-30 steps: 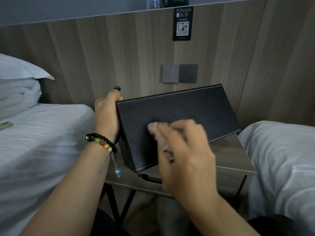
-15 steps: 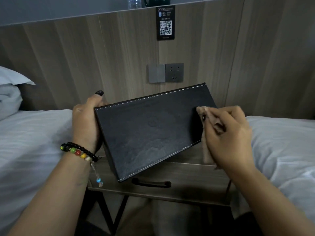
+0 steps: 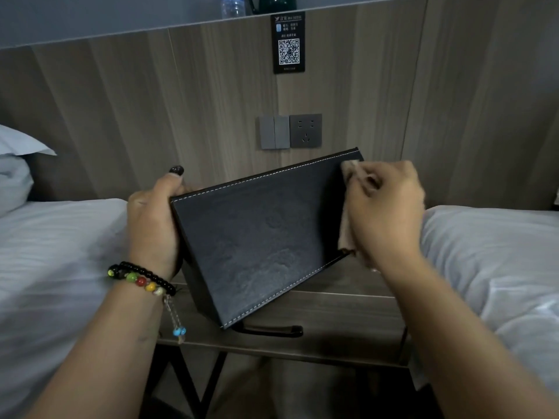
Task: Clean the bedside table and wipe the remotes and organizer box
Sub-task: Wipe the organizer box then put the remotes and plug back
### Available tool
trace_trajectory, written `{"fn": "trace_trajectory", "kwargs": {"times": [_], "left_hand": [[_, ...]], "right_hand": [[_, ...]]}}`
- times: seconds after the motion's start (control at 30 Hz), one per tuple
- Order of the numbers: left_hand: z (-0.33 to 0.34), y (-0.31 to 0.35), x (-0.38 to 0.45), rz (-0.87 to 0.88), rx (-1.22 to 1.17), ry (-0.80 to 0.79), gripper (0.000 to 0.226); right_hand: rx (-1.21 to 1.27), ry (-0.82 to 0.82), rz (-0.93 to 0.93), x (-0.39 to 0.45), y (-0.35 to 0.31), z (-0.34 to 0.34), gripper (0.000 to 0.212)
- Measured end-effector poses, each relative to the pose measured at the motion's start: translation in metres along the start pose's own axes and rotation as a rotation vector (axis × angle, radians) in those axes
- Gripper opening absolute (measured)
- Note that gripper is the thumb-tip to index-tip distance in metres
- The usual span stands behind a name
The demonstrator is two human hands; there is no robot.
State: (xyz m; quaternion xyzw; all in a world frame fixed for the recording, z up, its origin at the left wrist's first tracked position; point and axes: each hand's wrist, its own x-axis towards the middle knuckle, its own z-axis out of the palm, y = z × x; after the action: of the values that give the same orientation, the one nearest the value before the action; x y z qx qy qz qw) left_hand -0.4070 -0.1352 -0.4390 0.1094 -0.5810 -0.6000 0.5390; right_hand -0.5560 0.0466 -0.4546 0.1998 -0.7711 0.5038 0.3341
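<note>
My left hand (image 3: 154,220) grips the organizer box (image 3: 263,237) tilted while my right hand (image 3: 384,213) pinches the cloth (image 3: 348,225); I'd wipe firmly along its right edge

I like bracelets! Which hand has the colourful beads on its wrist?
The left hand, gripping the black box. The right hand holds a cloth, its wrist bare.

A wood-grain wall panel (image 3: 151,116) fills the background; two grey switches (image 3: 274,132) and a socket (image 3: 305,130) sit above a QR placard (image 3: 289,43); white beds (image 3: 54,252) flank either side; dim light.
</note>
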Motion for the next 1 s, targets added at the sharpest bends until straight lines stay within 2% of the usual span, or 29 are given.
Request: {"fn": "trace_trajectory", "kwargs": {"times": [0.13, 0.27, 0.47, 0.63, 0.8, 0.9, 1.0], "left_hand": [[-0.002, 0.003, 0.001, 0.005, -0.014, -0.009, 0.069], [-0.005, 0.002, 0.002, -0.029, -0.148, -0.053, 0.071], [-0.009, 0.000, 0.002, -0.050, -0.205, -0.112, 0.068], [-0.004, 0.002, -0.001, -0.033, -0.141, -0.111, 0.072], [-0.006, -0.001, -0.001, -0.002, -0.098, -0.145, 0.056], [-0.005, -0.002, -0.005, 0.018, -0.092, -0.173, 0.067], [-0.004, -0.002, -0.004, 0.028, -0.114, -0.159, 0.068]], "right_hand": [[0.132, -0.062, -0.336, -0.044, -0.041, 0.001, 0.024], [0.158, -0.071, -0.594, -0.080, -0.058, -0.009, 0.020], [0.141, -0.179, -0.761, -0.093, -0.063, -0.013, 0.026], [0.239, -0.109, -0.586, -0.060, -0.051, -0.007, 0.021], [0.066, 0.064, -0.258, -0.004, -0.001, -0.011, 0.021], [0.014, 0.098, -0.044, 0.018, 0.017, -0.017, 0.023], [-0.032, 0.095, -0.024, 0.012, 0.002, -0.011, 0.024]]}}
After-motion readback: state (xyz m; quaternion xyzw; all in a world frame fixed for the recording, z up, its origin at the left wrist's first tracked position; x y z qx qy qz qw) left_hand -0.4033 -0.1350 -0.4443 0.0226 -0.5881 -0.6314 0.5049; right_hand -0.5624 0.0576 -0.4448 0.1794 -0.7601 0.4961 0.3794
